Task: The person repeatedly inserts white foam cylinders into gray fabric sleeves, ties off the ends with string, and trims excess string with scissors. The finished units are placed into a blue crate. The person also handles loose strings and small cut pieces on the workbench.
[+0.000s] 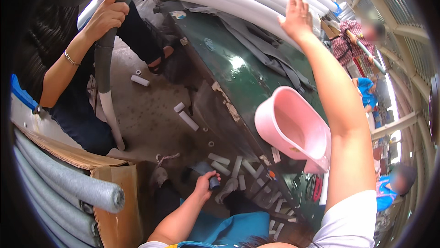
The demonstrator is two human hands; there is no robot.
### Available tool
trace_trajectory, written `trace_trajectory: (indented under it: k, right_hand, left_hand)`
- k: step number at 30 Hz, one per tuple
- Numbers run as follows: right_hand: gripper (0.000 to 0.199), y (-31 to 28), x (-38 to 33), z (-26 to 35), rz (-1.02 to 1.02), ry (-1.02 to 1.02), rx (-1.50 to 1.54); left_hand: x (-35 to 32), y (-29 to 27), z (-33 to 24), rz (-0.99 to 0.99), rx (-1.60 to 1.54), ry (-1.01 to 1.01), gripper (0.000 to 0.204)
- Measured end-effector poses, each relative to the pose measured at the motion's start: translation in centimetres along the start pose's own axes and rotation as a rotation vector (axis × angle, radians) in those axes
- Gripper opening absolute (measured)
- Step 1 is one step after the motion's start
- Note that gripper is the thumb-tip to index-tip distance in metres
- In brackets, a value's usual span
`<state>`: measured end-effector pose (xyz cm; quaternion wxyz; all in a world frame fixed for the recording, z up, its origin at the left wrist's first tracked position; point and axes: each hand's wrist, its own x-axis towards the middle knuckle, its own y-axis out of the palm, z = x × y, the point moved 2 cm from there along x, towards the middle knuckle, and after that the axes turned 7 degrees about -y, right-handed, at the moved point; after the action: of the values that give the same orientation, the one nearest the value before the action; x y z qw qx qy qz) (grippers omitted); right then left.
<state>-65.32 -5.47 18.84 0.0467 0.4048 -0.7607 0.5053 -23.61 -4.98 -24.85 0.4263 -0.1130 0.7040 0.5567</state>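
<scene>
Low in front of me, my left hand [205, 186] is closed round a dark blue-grey piece [214, 183] with a round end; its kind is not clear. My right hand [298, 16] reaches far forward with its fingers stretched out, against the long white foam tubes [247, 7] that lie across the far end of the green table [206, 42]. Under my right forearm stands a pink plastic scoop-shaped container [291, 124]. Flat grey fabric sleeves [256, 42] lie on the table near the tubes.
On the left, another person's hands [107, 16] hold a dark sleeve [104, 60] over a white tube [109, 115]. A cardboard box [117, 197] and grey-covered rolls [68, 170] stand at lower left. Short white offcuts [188, 120] litter the floor. More people [366, 92] are at the right.
</scene>
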Motion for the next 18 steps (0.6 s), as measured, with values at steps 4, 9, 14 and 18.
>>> trace_trajectory:
  k: [4, 9, 14, 18]
  right_hand:
    - [0.086, 3.0, 3.1, -0.7, -0.112, 0.021, -0.051]
    - [0.052, 3.5, 0.8, 0.8, 0.058, -0.069, -0.101]
    - [0.037, -2.7, -4.7, -8.1, -0.144, -0.183, -0.235]
    - [0.025, -13.6, -18.2, -23.7, 0.034, 0.078, -0.263]
  left_hand:
    - [-0.6, 0.1, -0.6, -0.016, 0.011, 0.016, 0.019]
    - [-2.2, 0.2, -1.5, -0.045, -0.012, 0.089, 0.016]
    - [-2.9, 1.1, -0.8, 0.000, 0.065, 0.102, 0.015]
    - [-2.6, 0.8, -0.3, 0.015, 0.139, 0.187, 0.013]
